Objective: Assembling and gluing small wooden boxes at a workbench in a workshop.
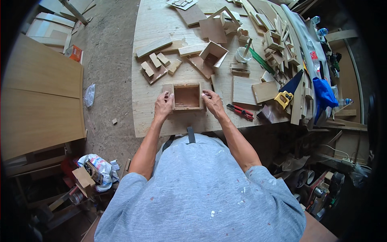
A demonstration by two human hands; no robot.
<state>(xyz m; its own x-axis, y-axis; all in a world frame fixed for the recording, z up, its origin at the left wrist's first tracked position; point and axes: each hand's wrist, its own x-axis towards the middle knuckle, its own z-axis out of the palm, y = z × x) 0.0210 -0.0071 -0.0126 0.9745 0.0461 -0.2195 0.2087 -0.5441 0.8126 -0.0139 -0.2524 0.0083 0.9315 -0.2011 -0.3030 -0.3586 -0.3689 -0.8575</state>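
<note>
A small open-topped wooden box (188,85) sits near the front edge of the workbench, its reddish-brown bottom facing up at me. My left hand (163,105) grips its left side, thumb and fingers pressed against the wall. On the opposite wall my right hand (213,104) holds it the same way, fingers bent. Pale wood shows beyond the walls at both sides; whether it belongs to the box I cannot tell. Just behind lie several small wood blocks (155,60) on a brown board, and a second box (213,54) rests tilted.
Right of the box are a red utility knife (240,112), flat boards (244,90) and a yellow-handled handsaw (285,97). A white glue tub (242,55) with a stick in it stands farther back. Wood offcuts (276,44) crowd the right side. Large plywood panels (44,92) stand at left.
</note>
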